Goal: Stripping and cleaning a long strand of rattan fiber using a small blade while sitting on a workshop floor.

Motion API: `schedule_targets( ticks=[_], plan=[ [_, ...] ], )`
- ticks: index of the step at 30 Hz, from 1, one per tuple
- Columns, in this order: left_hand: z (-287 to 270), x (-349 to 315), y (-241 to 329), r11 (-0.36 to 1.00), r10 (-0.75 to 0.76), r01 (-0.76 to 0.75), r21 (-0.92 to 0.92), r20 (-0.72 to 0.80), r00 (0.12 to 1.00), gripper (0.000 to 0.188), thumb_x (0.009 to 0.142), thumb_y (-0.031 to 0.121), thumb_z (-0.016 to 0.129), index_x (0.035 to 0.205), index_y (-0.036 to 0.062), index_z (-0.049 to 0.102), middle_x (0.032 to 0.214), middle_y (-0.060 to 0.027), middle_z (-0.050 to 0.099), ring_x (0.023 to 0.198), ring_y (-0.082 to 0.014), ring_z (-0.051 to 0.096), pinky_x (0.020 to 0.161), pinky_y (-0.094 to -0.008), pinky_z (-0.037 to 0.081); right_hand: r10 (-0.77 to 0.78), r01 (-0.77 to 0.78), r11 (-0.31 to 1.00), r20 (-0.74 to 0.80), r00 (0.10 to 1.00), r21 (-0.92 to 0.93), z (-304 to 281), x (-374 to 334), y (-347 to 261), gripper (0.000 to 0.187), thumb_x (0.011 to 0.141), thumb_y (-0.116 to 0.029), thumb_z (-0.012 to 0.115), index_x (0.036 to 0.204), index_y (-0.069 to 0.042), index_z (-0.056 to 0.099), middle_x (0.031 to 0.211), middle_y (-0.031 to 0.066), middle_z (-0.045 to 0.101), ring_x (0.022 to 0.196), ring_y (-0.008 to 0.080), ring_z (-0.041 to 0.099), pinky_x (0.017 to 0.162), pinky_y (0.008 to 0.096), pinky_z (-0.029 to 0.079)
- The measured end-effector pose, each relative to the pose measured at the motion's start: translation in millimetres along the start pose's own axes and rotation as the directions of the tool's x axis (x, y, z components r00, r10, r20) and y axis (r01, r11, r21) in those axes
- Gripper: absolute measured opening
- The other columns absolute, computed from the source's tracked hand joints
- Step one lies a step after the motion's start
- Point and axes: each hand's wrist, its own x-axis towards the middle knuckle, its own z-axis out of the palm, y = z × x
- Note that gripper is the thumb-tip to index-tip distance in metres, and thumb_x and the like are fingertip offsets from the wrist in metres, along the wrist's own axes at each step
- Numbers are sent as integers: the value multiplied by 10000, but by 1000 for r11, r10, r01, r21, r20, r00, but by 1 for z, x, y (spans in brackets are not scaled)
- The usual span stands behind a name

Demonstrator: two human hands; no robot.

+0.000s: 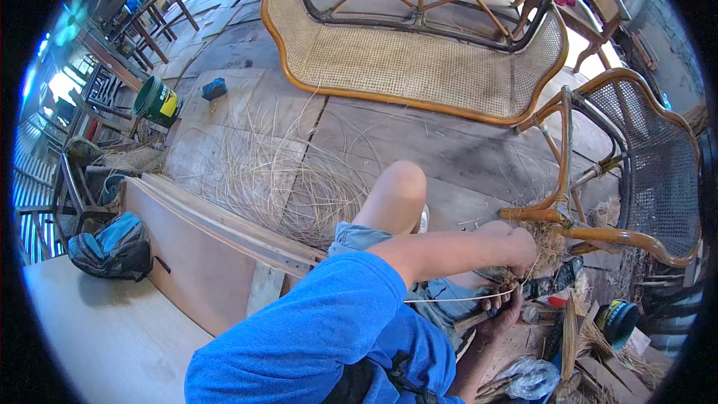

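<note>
My left arm reaches across to the right, and my left hand (521, 248) is closed, its fingers curled downward and partly hidden. Just below it my right hand (505, 310) is closed too, fingers bent round a pale, thin cane strip (449, 300). The strip runs from beside my leg through the right hand, then seems to curve up toward the left hand. A short wooden piece (473, 321) lies against my right hand; I cannot tell whether it is gripped. Beneath my hands is a dark, cluttered spot beside my bent leg.
A tangle of loose cane strands (284, 179) spreads over the plank floor. Ahead stands a woven cane settee (419, 67); a cane chair (651, 157) lies tipped at right. A dark green bucket (618, 319), a clear plastic bag (529, 378), a backpack (112, 248) and another bucket (157, 102) are around me.
</note>
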Motion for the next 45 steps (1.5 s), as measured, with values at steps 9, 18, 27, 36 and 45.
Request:
schedule_targets(
  ticks=[9,18,27,36,45],
  plan=[
    [4,1,5,999,23,-25,-30,-45,999,240,605,253,683,804,122,710,835,-77,674,812,-256,645,663,-392,510,2,-2,1000,-19,1000,14,5,-3,0,211,930,-270,432,779,-124,449,593,-44,366,463,72,379,365,228,354],
    [7,5,8,1000,-16,17,18,-40,999,236,615,260,685,809,127,710,837,-62,675,805,-245,647,654,-386,508,5,-6,999,6,1000,44,-6,2,-2,218,942,-265,408,799,-106,454,591,-39,347,451,79,349,363,238,354],
    [8,2,6,999,46,-45,6,-113,993,216,644,257,642,795,116,706,831,-84,674,793,-250,648,654,-391,514,11,-13,999,55,998,44,-6,4,0,219,940,-271,413,788,-114,434,594,-44,346,452,75,353,370,243,360],
    [-1,-3,8,1000,21,-22,-20,-32,999,200,655,222,625,800,110,706,843,-86,674,804,-256,648,665,-397,515,-7,7,1000,27,1000,5,0,0,0,240,937,-278,418,763,-112,422,595,-40,348,466,75,365,377,233,370],
    [4,0,6,1000,3,-5,-12,-99,995,183,676,199,607,803,112,705,838,-73,675,801,-249,650,653,-377,516,12,-15,998,43,999,58,-4,2,-2,237,940,-269,416,760,-113,418,589,-48,344,454,71,353,369,230,358]
  ],
)
